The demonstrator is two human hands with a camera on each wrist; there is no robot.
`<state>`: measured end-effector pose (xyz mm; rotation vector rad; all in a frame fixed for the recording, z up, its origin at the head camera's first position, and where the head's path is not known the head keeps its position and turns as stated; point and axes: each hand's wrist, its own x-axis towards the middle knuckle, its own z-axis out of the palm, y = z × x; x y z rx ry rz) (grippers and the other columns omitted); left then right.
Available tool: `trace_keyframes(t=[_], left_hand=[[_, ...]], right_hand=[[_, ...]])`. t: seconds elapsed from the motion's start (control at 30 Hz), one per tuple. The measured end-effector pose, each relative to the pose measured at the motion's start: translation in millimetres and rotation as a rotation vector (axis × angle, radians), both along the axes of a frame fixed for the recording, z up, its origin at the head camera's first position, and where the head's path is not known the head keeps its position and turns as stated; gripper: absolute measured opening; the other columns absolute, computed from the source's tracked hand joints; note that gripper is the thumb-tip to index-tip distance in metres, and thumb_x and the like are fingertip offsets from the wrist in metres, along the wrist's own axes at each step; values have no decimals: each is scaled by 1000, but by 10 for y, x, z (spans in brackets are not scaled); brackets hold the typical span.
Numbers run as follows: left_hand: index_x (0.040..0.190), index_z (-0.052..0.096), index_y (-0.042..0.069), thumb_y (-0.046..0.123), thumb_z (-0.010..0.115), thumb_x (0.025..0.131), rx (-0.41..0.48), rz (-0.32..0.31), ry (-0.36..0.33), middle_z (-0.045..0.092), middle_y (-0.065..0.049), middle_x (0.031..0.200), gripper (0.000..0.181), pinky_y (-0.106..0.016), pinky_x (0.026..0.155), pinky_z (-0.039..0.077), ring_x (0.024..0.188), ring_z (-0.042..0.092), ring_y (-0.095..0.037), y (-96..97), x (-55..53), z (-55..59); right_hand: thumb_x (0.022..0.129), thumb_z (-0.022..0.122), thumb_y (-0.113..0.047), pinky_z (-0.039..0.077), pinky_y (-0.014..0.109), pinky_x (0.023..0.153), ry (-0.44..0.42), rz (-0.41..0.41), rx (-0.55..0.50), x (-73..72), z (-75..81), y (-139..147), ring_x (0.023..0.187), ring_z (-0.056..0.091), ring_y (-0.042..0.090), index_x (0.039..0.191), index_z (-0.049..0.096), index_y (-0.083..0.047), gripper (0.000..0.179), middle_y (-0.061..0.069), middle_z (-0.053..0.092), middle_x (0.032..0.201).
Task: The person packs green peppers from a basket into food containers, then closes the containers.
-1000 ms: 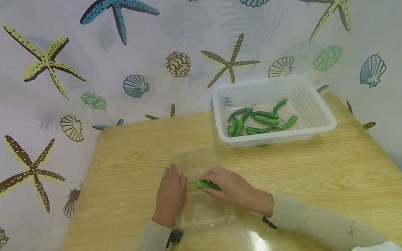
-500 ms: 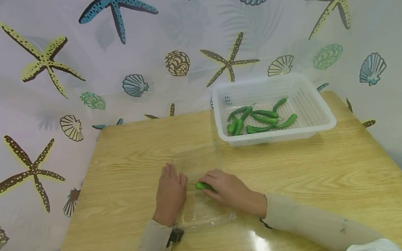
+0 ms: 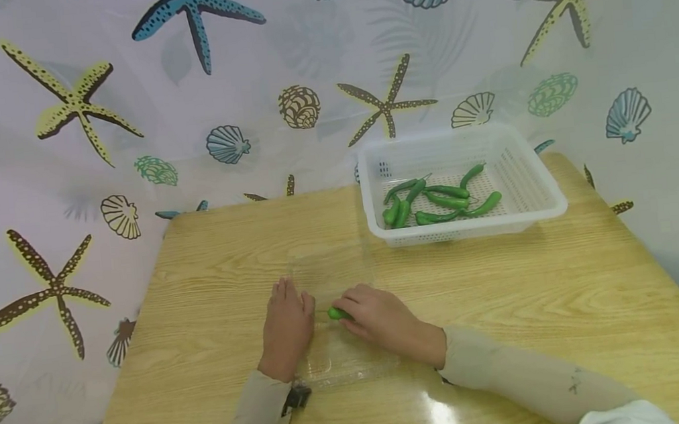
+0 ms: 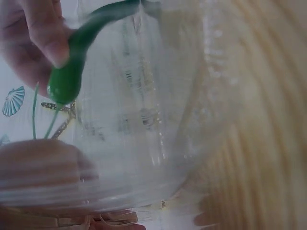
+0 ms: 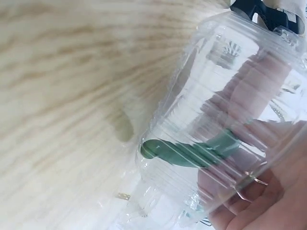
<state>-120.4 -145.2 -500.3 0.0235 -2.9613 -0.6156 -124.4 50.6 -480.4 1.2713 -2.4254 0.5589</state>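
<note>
A green chili pepper (image 3: 337,313) is pinched in my right hand (image 3: 385,319), low over a clear plastic box (image 3: 350,376) that lies on the table. In the head view only the pepper's stem end peeks out past the fingers. From the left wrist, more of the curved pepper (image 4: 72,76) shows, its thin stem reaching toward my left hand. Through the clear ribbed wall the right wrist view shows the tip end of the pepper (image 5: 177,153). My left hand (image 3: 287,324) rests along the box's left side, fingers pointing away from me.
Behind and to the right stands a white perforated plastic basket (image 3: 468,229) with several green chili peppers (image 3: 448,202) lying in it. The wooden table (image 3: 209,250) ends at a shell-and-starfish patterned cloth (image 3: 288,41) behind.
My right hand has shifted slightly left with the chili pepper, and its fingers now cover more of it. The left hand has stayed almost in place beside the box.
</note>
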Motion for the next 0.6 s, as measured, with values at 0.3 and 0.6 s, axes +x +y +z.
trace_keyframes(t=[0.3, 0.6], left_hand=[[131, 39, -16, 20, 28, 101, -6, -46, -3, 40, -30, 135, 48, -47, 104, 30, 129, 35, -39, -21, -5, -11], [134, 37, -14, 21, 28, 101, 18, -14, -15, 39, -29, 137, 49, -47, 103, 32, 128, 36, -39, -15, -20, -29]], right_hand=[[85, 68, -21, 49, 21, 72, 62, -38, 118, 5, -38, -71, 86, 57, 11, 105, 67, -12, 23, -2, 63, 97], [85, 68, -22, 49, 21, 70, 171, -63, 215, 31, -49, -123, 87, 59, 10, 101, 68, -15, 18, -5, 64, 96]])
